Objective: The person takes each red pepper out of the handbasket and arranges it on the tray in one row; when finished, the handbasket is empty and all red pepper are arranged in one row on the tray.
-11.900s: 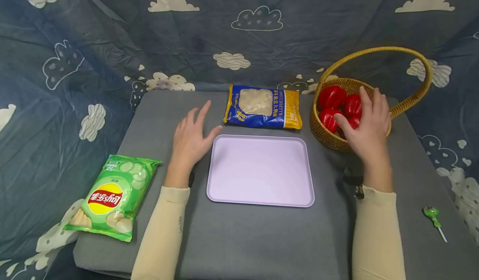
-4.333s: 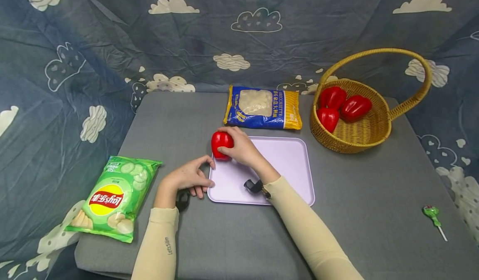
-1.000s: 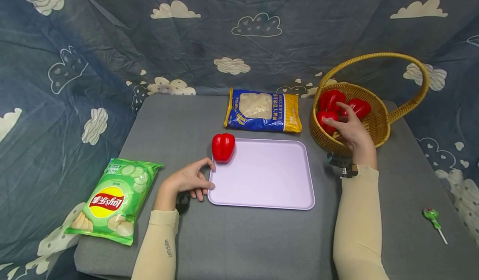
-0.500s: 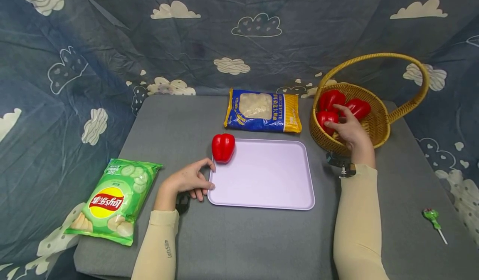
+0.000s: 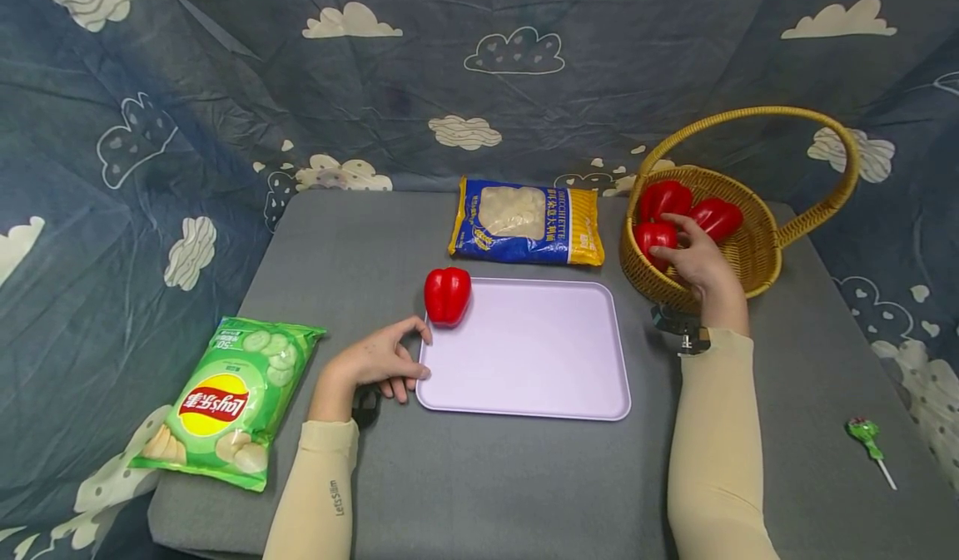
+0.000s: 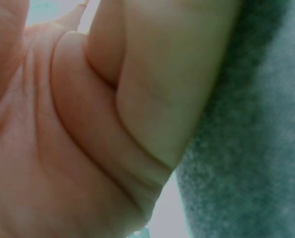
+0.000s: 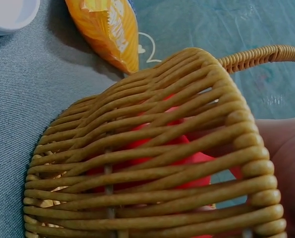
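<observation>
A red bell pepper (image 5: 447,296) sits on the far left corner of the lilac tray (image 5: 532,352). My left hand (image 5: 375,358) holds the tray's left edge, thumb and index finger bent against the rim; its palm fills the left wrist view. My right hand (image 5: 704,262) reaches into the wicker basket (image 5: 667,289), thumb and fingers on either side of the front left bell pepper (image 5: 650,237). Two more red bell peppers, a back one (image 5: 664,199) and a right one (image 5: 721,217), lie beside it. In the right wrist view, the basket wall (image 7: 147,163) hides most of the fingers.
Behind the tray lies a blue and yellow pasta bag (image 5: 527,220). A green chip bag (image 5: 228,402) is at the left of the grey table (image 5: 524,485), a lollipop (image 5: 867,437) at the right. The basket handle (image 5: 847,140) arches high.
My right hand has set one bell pepper on the tray and gone back to the basket. Lately it shifts slightly left, closing in on the front pepper. My left hand stays at the tray edge.
</observation>
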Demonstrator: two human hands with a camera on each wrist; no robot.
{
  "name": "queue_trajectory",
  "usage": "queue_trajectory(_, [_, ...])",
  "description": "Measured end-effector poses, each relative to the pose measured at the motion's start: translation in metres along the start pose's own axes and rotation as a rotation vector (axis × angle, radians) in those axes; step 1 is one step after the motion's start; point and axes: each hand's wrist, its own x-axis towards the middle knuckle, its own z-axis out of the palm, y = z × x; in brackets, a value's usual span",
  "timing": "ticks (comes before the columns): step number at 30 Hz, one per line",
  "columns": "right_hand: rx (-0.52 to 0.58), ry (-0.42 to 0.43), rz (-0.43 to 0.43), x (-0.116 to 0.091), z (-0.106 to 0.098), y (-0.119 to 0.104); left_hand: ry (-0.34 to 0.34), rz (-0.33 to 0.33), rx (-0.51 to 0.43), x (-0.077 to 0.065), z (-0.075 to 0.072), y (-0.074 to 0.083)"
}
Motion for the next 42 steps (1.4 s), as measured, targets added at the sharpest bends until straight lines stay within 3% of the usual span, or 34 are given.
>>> queue_trajectory(21, [-0.027, 0.013, 0.021, 0.0002, 0.0008, 0.0000, -0.003, 0.008, -0.005, -0.0010, -0.0001, -0.0008])
queue_trajectory(42, [0.012, 0.085, 0.005, -0.0077, -0.0013, -0.0092, 0.006, -0.003, 0.010, -0.0014, -0.0006, 0.0007])
